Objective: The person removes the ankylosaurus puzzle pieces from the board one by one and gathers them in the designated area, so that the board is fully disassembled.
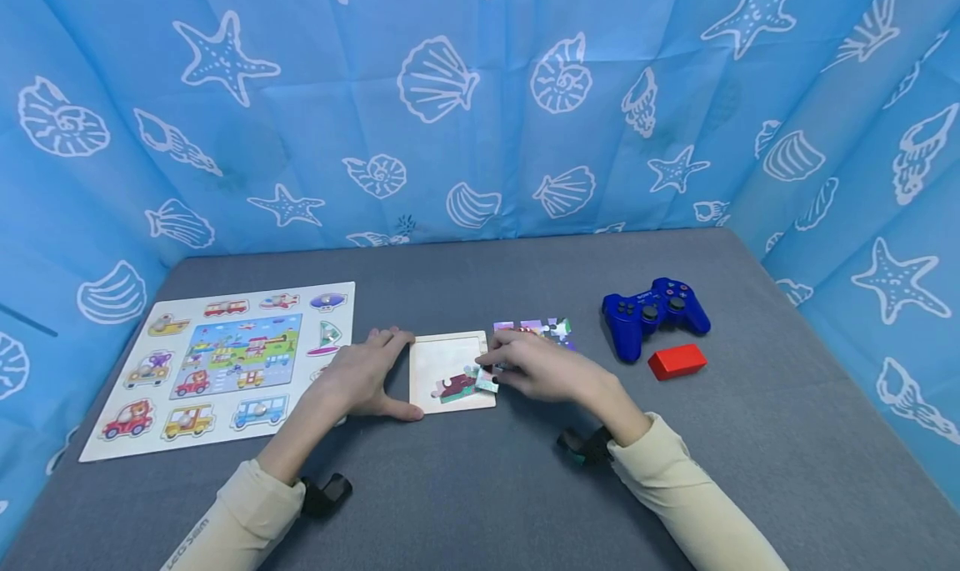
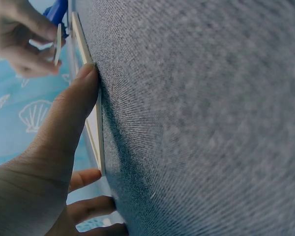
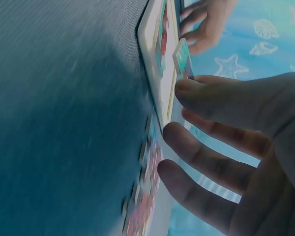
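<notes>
A small square wooden puzzle tray (image 1: 448,354) lies on the table with a few joined jigsaw pieces (image 1: 454,386) along its near side. My left hand (image 1: 366,375) spans the tray's left side, thumb at the near corner and a finger at the far one, holding it between them. Over the tray's right edge, my right hand (image 1: 546,366) pinches a puzzle piece (image 1: 487,380) between thumb and finger. In the right wrist view that piece (image 3: 182,56) is tilted above the tray, its other fingers spread. More jigsaw pieces (image 1: 557,329) lie right of the tray, partly hidden by my right hand.
A large vehicle puzzle board (image 1: 168,304) lies at the left, partly behind my left hand. To the right are a blue game controller (image 1: 651,311) and a red block (image 1: 677,361). A blue shell-patterned curtain (image 1: 480,137) surrounds the grey table (image 1: 480,496).
</notes>
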A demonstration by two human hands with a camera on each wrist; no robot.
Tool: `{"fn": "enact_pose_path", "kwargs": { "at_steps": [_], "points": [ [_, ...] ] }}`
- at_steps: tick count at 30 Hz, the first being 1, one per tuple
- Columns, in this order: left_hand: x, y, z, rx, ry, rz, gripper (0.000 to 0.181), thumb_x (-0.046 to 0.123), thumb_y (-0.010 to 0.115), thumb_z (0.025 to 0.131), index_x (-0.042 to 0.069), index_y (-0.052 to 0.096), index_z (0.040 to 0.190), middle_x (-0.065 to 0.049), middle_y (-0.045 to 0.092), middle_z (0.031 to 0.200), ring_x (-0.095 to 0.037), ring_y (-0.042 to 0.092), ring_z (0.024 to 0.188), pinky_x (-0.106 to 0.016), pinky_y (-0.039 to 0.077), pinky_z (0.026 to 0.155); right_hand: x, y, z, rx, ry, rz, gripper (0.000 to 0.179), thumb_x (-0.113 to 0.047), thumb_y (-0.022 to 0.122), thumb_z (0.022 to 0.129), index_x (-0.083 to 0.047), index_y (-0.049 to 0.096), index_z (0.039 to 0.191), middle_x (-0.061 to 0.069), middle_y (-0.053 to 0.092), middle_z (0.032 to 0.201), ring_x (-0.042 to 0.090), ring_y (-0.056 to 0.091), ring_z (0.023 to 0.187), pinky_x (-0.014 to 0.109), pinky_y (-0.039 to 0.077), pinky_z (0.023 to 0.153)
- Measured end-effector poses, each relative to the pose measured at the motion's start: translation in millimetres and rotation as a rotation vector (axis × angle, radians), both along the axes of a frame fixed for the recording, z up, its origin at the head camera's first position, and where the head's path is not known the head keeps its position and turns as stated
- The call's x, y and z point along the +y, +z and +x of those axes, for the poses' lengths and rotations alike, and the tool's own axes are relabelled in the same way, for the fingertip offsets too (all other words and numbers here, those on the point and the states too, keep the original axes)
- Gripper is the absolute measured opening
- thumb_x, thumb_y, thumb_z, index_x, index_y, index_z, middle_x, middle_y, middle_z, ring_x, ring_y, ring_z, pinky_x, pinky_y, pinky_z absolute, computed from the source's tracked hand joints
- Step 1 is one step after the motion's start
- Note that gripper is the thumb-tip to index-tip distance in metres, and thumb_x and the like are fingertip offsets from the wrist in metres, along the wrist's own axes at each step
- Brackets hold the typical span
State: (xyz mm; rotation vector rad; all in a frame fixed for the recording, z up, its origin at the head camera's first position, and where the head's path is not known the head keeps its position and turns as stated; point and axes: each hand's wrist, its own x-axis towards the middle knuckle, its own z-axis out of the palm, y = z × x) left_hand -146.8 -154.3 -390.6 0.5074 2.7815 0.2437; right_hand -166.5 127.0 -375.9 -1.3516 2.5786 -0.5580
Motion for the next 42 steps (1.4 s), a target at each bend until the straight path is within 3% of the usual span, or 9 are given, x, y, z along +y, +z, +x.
{"fn": "enact_pose_path", "kwargs": {
  "at_steps": [4, 16, 23, 30, 39, 42],
  "points": [
    [-0.8, -1.0, 0.1, 0.014, -0.004, 0.006, 0.108, 0.067, 0.084, 0.071, 0.01, 0.041, 0.152, -0.027, 0.041, 0.159, -0.053, 0.04, 0.146, -0.067, 0.043, 0.11, 11, 0.5, 0.2, -0.033, -0.017, 0.043, 0.029, -0.005, 0.069, 0.096, -0.005, 0.073, 0.124, 0.007, 0.067, 0.109, 0.013, 0.055, 0.085, 0.025, 0.05, 0.075],
    [-1.2, -2.1, -0.6, 0.013, -0.004, 0.007, 0.108, 0.067, 0.083, 0.071, 0.011, 0.04, 0.153, -0.027, 0.04, 0.16, -0.052, 0.039, 0.146, -0.067, 0.043, 0.111, 19, -2.2, 6.1, -0.14, -0.074, 0.135, 0.033, -0.007, 0.068, 0.096, -0.011, 0.072, 0.129, 0.005, 0.066, 0.12, 0.014, 0.061, 0.097, 0.035, 0.056, 0.086],
    [-1.2, -1.6, 0.0, 0.012, -0.001, 0.012, 0.108, 0.067, 0.084, 0.071, 0.011, 0.04, 0.153, -0.026, 0.04, 0.16, -0.052, 0.039, 0.147, -0.067, 0.042, 0.112, 21, -6.2, 12.4, -0.127, -0.126, 0.068, 0.028, -0.015, 0.073, 0.093, -0.012, 0.071, 0.121, 0.005, 0.067, 0.123, 0.018, 0.063, 0.109, 0.044, 0.056, 0.097],
    [-0.3, -1.0, -0.1, 0.015, -0.005, 0.01, 0.108, 0.067, 0.083, 0.072, 0.011, 0.04, 0.153, -0.027, 0.04, 0.16, -0.052, 0.039, 0.146, -0.067, 0.043, 0.111, 22, -9.0, 14.2, -0.141, -0.165, 0.08, 0.035, -0.025, 0.079, 0.09, -0.014, 0.072, 0.123, 0.005, 0.065, 0.123, 0.017, 0.062, 0.109, 0.043, 0.056, 0.096],
    [-0.4, -1.4, 0.1, 0.017, -0.003, 0.006, 0.108, 0.068, 0.083, 0.071, 0.011, 0.041, 0.153, -0.027, 0.041, 0.159, -0.052, 0.04, 0.146, -0.067, 0.044, 0.11, 21, -6.3, 13.8, -0.146, -0.16, 0.134, 0.039, -0.016, 0.076, 0.092, -0.011, 0.071, 0.13, 0.01, 0.066, 0.132, 0.025, 0.063, 0.12, 0.049, 0.055, 0.103],
    [-0.3, -1.4, 0.3, 0.014, -0.001, 0.005, 0.108, 0.067, 0.083, 0.071, 0.011, 0.041, 0.153, -0.027, 0.041, 0.159, -0.052, 0.04, 0.146, -0.067, 0.044, 0.11, 20, -6.3, 14.1, -0.139, -0.154, 0.138, 0.04, -0.016, 0.076, 0.092, -0.01, 0.07, 0.13, 0.01, 0.067, 0.13, 0.023, 0.065, 0.116, 0.046, 0.056, 0.1]
  ]
}}
